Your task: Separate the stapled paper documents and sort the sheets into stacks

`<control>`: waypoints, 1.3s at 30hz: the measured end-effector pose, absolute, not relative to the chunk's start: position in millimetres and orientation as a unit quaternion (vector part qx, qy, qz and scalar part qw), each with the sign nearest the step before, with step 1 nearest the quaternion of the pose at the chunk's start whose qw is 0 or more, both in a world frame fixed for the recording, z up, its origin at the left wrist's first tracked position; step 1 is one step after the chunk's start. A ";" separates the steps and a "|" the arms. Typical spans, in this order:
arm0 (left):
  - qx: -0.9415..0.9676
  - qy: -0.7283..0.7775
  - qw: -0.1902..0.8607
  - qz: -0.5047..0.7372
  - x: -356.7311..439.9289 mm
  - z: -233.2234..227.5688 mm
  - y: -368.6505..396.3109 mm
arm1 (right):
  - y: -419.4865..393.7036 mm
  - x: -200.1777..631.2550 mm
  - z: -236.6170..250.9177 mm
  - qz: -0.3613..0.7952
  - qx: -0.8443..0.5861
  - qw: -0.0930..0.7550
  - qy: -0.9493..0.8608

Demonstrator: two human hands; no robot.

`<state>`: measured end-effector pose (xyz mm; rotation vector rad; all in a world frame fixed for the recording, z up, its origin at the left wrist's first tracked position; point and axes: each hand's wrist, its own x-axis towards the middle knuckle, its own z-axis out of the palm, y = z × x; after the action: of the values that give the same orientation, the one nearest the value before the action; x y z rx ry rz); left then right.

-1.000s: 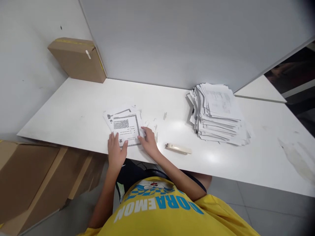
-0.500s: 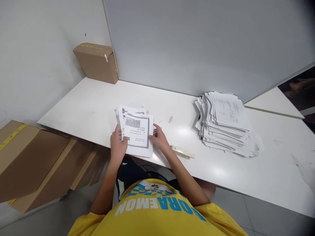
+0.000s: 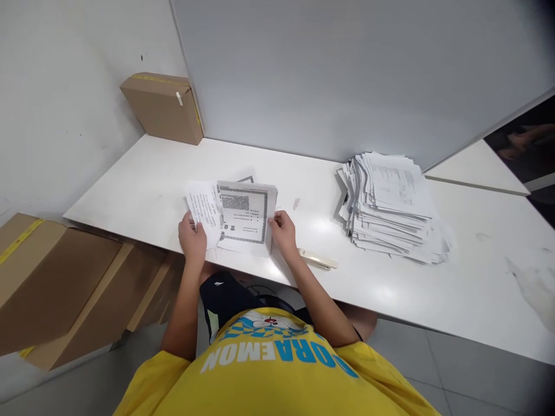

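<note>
Paper sheets are held over the near part of the white counter [image 3: 151, 196], close to its front edge. A text sheet [image 3: 203, 207] is gripped at its left edge by the left hand [image 3: 193, 240], thumb on top, fingers curled narrow around the margin. The right edge of a bordered sheet [image 3: 249, 214] is pinched by the right hand [image 3: 284, 234], thumb and fingers closed together. The two sheets are spread side by side, inner edges meeting; whether they are joined cannot be told. Behind them, the corner of another bordered page [image 3: 248, 179] is seen on the counter.

A stapler [image 3: 318, 259] is placed just beside the right wrist, lying lengthwise near the front edge; contact with the wrist cannot be told. Farther right, a tall, uneven paper stack [image 3: 394, 208] is set toward the grey panel [image 3: 329, 75], well apart from the held sheets, bare counter left between. More bare surface is seen left of the sheets, up to the carton [image 3: 162, 110] stood in the back left corner. Below the left edge, larger boxes [image 3: 65, 277] are ranged, so room is bounded on that side.
</note>
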<state>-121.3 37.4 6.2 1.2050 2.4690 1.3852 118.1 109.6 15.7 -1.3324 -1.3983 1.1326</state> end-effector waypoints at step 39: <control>0.446 0.616 0.604 0.238 -73.2 62.8 17.1 | 21.2 254.7 12.6 0.197 -0.648 0.298 -0.672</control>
<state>-73.2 17.1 62.8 1.0325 1.4263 0.5509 254.7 21.2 12.6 -1.7228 -1.7867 0.5224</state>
